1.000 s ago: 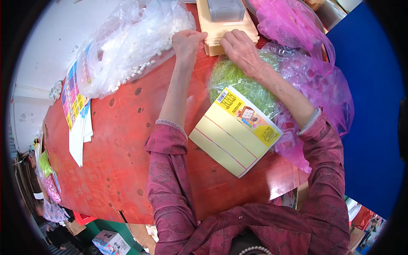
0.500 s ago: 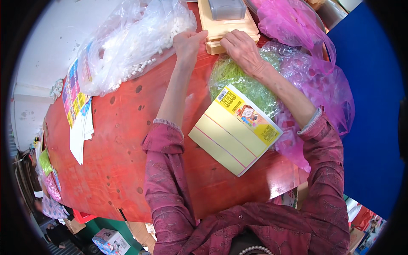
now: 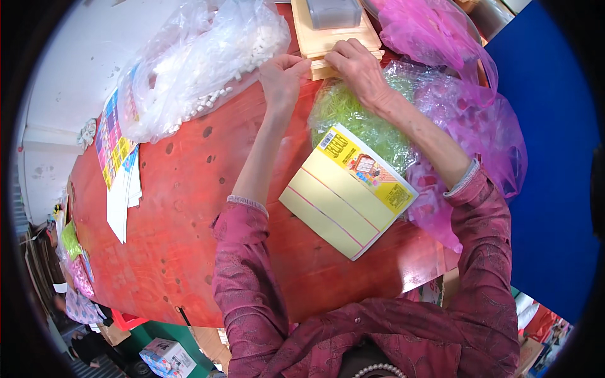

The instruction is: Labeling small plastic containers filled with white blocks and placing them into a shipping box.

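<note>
At the far edge of the table sits a stack of pale yellow, shallow trays or boards (image 3: 320, 41), with a grey see-through plastic box (image 3: 334, 14) on top. My left hand (image 3: 281, 80) is closed in a pinch, thumb and forefinger tips at the stack's near left corner; what lies between them is too small to make out. My right hand (image 3: 358, 70) curls its fingers over the near edge of the stack and grips a tray there. Below my right wrist lies a clear bag of green shredded filler (image 3: 340, 110). A yellow printed card stack (image 3: 343, 195) lies nearer me.
A big clear bag of small white pieces (image 3: 208, 69) spreads at the far left. Pink plastic bags (image 3: 469, 138) lie at the right, beside a blue panel (image 3: 548, 157). Printed sheets (image 3: 123, 189) hang near the left edge of the red table (image 3: 176, 239).
My left hand has come slightly nearer me, its pinch still at the stack's corner. My right hand has shifted a little farther away along the tray edge.
</note>
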Motion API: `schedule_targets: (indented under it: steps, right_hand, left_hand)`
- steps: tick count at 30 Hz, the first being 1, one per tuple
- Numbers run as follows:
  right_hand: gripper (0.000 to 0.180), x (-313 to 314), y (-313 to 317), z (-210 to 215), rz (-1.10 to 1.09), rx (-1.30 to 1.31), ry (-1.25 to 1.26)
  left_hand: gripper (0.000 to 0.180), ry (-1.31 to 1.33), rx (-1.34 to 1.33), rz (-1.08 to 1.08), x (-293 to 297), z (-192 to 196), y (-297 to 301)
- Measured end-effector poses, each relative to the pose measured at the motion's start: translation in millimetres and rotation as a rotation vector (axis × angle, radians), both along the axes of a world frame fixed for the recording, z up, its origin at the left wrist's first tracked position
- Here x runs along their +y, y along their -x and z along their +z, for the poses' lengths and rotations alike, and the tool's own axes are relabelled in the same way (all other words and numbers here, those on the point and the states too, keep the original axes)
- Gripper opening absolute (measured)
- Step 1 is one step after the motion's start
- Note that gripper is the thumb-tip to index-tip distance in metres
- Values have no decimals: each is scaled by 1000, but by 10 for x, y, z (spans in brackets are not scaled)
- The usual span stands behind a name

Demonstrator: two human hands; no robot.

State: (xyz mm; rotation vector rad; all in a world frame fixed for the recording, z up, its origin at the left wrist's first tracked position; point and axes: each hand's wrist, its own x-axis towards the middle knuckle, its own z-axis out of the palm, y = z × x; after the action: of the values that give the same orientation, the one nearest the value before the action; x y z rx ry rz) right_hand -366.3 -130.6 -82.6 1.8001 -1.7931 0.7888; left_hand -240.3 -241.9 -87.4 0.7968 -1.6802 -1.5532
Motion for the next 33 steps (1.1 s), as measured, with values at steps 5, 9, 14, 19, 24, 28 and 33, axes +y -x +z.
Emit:
schedule_targets:
  steps: [5,9,14,19,24,28,33]
  right_hand:
    - [12,-3,5,-11,-92,55,50]
    - [11,1,10,-34,-97,68,70]
    - [12,2,7,-39,-95,65,78]
    - [18,10,29,-57,-101,43,97]
    - [20,0,28,-54,-83,-28,91]
    - [19,6,40,-27,-94,-180,78]
    - [18,48,58,26,-103,-147,55]
  left_hand:
    - [11,168,-57,76,55,24,6]
    - [11,167,-47,71,60,30,1]
    - [10,285,12,8,45,-2,0]
    - [9,295,-19,-88,-2,13,-58]
    - [12,275,-87,-116,-70,-24,-51]
    - [11,281,-90,-113,-69,-43,-47]
    - [12,266,-59,-151,-72,-34,-55]
